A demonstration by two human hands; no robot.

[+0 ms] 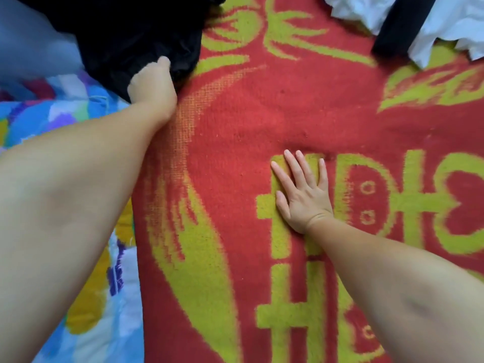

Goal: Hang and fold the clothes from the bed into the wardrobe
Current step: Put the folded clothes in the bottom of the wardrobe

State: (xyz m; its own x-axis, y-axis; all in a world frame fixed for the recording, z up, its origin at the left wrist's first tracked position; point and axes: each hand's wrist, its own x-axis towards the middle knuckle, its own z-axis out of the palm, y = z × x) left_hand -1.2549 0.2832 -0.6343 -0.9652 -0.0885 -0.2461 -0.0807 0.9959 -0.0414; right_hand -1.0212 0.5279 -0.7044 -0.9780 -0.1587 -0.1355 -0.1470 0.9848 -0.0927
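Closest to you, your right hand [303, 192] lies flat, fingers straight and spread, palm pressed on the red woven blanket with yellow-green motifs [235, 132] covering the bed. Left of it, a blue floral quilt [86, 310] lies under your left forearm. Further out, your left hand [154, 82] has its grip closed on the edge of a crumpled black garment [136, 35]. Farthest, at top right, white crumpled cloth [450, 19] lies with a black strip of fabric [398, 30] across it.
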